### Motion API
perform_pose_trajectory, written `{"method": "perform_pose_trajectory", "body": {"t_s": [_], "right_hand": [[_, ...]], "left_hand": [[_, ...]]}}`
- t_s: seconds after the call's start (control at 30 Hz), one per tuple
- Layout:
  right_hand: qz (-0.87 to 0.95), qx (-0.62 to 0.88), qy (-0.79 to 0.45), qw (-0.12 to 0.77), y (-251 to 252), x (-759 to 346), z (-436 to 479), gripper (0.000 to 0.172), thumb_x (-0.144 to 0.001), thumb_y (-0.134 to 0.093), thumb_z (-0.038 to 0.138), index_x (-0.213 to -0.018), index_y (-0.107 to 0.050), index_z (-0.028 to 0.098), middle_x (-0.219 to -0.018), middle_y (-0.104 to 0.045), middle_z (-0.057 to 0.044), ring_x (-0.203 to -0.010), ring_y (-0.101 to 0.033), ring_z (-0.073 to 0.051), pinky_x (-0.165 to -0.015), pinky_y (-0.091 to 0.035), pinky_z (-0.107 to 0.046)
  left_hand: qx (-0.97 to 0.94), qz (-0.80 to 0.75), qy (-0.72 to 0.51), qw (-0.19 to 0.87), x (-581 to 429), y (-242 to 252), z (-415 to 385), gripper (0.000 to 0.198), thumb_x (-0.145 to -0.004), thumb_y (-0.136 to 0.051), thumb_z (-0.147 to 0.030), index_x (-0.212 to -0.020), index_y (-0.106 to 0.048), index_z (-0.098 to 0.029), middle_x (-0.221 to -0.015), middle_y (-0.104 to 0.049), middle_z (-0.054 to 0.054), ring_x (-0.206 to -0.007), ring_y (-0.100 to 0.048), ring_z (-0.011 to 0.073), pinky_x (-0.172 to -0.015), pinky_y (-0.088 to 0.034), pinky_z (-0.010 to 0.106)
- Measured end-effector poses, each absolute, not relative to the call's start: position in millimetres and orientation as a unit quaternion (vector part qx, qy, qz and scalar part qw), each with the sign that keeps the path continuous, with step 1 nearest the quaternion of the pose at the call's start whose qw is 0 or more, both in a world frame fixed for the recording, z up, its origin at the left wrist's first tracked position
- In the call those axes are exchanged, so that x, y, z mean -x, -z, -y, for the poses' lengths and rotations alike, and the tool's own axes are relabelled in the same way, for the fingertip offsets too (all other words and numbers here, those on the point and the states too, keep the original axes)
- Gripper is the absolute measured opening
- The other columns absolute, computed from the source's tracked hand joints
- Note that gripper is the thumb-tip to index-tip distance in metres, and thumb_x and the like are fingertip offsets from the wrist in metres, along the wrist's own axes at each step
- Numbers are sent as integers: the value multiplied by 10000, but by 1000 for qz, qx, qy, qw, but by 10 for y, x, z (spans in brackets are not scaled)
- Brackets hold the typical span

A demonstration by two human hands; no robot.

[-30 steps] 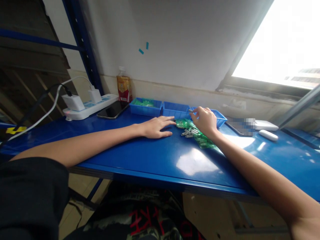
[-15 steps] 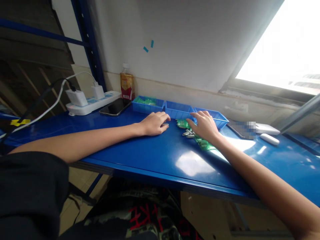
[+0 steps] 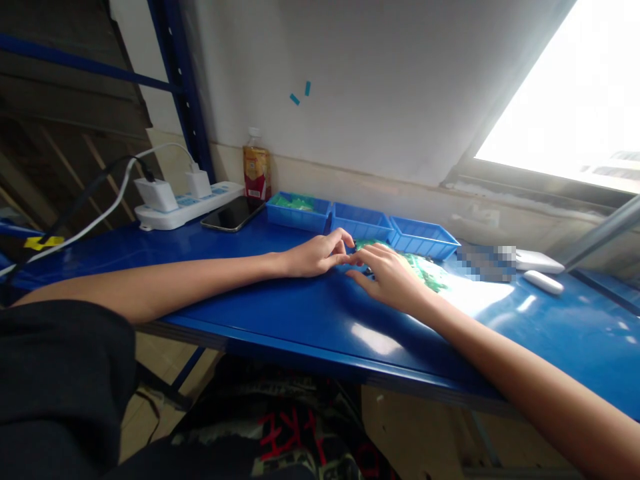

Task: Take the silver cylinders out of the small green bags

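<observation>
At bench middle, head view: left hand and right hand are met fingertip to fingertip, fingers curled close; whether anything is pinched cannot be told. Green packets lie just behind right hand, partly covered by it. Blue trays are ranged beyond; phone, power strip and bottle are set left.

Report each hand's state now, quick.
Left hand: fingers curled, hold cannot be told.
Right hand: open, palm down beside green packets.
</observation>
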State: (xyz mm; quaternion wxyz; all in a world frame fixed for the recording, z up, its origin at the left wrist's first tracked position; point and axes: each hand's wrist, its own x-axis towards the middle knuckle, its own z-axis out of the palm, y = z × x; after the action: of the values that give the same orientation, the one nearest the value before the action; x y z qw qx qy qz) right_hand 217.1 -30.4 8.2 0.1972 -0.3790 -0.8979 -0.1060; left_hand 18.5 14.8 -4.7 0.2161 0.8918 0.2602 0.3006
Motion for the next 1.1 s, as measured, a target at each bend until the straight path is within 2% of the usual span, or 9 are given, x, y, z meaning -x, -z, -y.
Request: {"method": "perform_pose_trajectory", "body": {"t_s": [0.1,0.27,0.53,0.67,0.8,0.97,1.1], "right_hand": [[894,377,108,217,-71,-2186,287,175,-879,-559,328,-984,-571,189,-915,-655,-60,-867,-585,-210,-779,-434,-309],[903,366,127,185,-87,-2190,306,167,-897,-514,287,-1028,-558,192,-924,-640,-60,-882,-568,-214,-783,-419,-307],[904,370,133,169,-85,-2190,293,160,-923,-482,288,-978,-587,182,-876,-640,-57,-838,-563,-201,-775,-404,-297],[895,387,117,189,-52,-2187,252,195,-949,-440,306,-930,-583,175,-861,-658,-65,-836,-582,-199,-763,-407,-291],[886,405,103,200,-45,-2190,227,245,-970,-393,295,-885,-588,173,-844,-671,-68,-840,-595,-195,-775,-414,-284],[887,403,100,201,-56,-2192,231,276,-978,-364,282,-893,-603,175,-850,-677,-67,-847,-598,-196,-788,-422,-288],[888,408,85,196,-67,-2193,243,266,-972,-383,342,-905,-586,183,-845,-672,-62,-854,-599,-195,-777,-425,-290]], "left_hand": [[-899,-232,-291,230,-174,49,-137,215,-900,-486,-268,-1059,-368,-186,-794,-600,-5,-697,-573,129,-670,-436,243],[-902,-207,-284,249,-168,40,-130,204,-884,-509,-244,-970,-329,-203,-759,-569,-25,-661,-548,112,-647,-417,226],[-911,-186,-280,241,-165,54,-126,203,-903,-484,-250,-979,-300,-210,-788,-572,-13,-672,-558,112,-644,-423,227],[-922,-188,-277,192,-162,55,-125,217,-903,-497,-305,-1000,-333,-201,-819,-574,11,-690,-562,123,-655,-444,243],[-927,-205,-279,143,-156,45,-114,289,-858,-569,-305,-1058,-396,-189,-910,-588,45,-809,-586,152,-705,-466,254],[-932,-227,-265,97,-156,15,-105,150,-889,-521,-261,-1004,-478,-175,-910,-610,44,-828,-592,158,-734,-453,252],[-934,-244,-252,66,-167,0,-99,145,-922,-481,-284,-1006,-505,-168,-876,-626,40,-798,-599,166,-718,-431,259]]}}
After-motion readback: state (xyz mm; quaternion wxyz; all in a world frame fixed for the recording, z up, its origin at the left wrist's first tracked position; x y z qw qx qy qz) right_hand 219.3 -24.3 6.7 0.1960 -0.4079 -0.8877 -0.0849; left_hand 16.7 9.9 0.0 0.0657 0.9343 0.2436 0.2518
